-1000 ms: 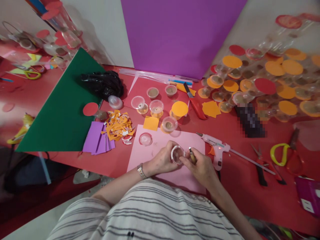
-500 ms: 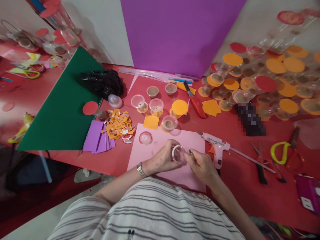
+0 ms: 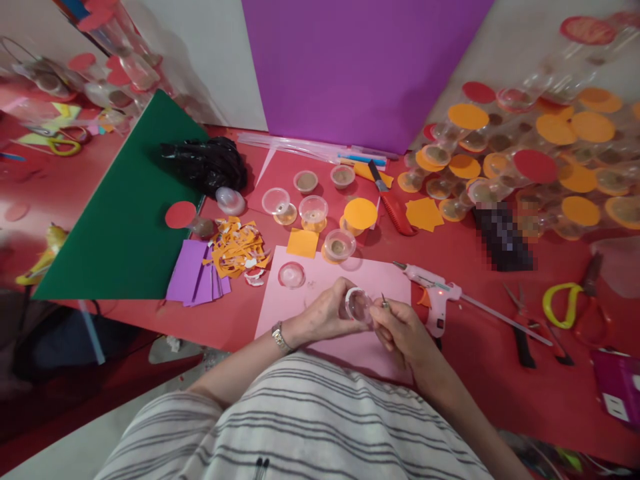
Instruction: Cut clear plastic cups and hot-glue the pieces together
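In the middle of the head view, my left hand [image 3: 327, 312] is closed around a small clear plastic cup [image 3: 359, 308], tilted so that its whitish rim shows. Close against the cup's right side is my right hand [image 3: 404, 328], its fingers wrapped round a slim pointed metal tool [image 3: 385, 303]. The tool's thin tip sticks upward, while most of its handle is hidden by the fingers. Beneath both hands lies a pink sheet [image 3: 280, 313], with a clear round lid [image 3: 291, 275] on its left part. Just beyond the sheet stands another clear cup [image 3: 340, 247].
To the right lie a glue gun [image 3: 435, 293], pliers [image 3: 520, 333] and scissors [image 3: 563, 305]. A red-handled cutter [image 3: 395, 210] rests farther back. Orange paper scraps [image 3: 239, 250] and a green board [image 3: 125, 220] are on the left. Cups with orange discs [image 3: 467, 117] stack up at the right.
My right hand has turned, and the tool's tip now points up beside the cup. The cup has rotated a little in my left hand, showing more of its opening.
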`<state>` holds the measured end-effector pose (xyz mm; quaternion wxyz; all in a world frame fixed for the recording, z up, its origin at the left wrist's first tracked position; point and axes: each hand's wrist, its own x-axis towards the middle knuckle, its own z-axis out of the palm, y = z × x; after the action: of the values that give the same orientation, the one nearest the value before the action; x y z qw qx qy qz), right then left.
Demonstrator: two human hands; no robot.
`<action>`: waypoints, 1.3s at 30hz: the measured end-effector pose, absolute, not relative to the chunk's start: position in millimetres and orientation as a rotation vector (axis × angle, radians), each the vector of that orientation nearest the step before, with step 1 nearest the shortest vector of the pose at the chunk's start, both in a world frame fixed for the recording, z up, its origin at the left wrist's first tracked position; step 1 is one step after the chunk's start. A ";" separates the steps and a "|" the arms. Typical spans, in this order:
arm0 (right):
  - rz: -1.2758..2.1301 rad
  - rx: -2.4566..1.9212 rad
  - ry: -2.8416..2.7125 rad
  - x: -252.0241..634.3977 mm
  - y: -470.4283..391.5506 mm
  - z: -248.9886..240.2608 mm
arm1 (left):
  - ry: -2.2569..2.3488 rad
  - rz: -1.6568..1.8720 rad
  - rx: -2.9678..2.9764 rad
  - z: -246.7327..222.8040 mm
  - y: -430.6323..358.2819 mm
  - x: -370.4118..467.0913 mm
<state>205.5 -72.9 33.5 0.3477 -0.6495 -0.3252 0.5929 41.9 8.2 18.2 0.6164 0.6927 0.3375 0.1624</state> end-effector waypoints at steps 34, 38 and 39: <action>1.280 -1.745 -1.125 203.8 -75.9 31.2 | 0.793 0.250 1.620 22.9 15.7 40.2; 1.416 -1.711 -0.993 201.1 -79.6 30.6 | 0.712 0.208 1.548 22.3 19.8 37.9; 1.445 -1.705 -0.956 200.5 -79.7 31.4 | 0.693 0.206 1.533 22.1 20.5 37.6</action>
<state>200.5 -79.7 31.4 0.3480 -0.6577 -0.3687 0.5572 37.6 20.5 22.1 0.6619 0.6778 0.3067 0.0912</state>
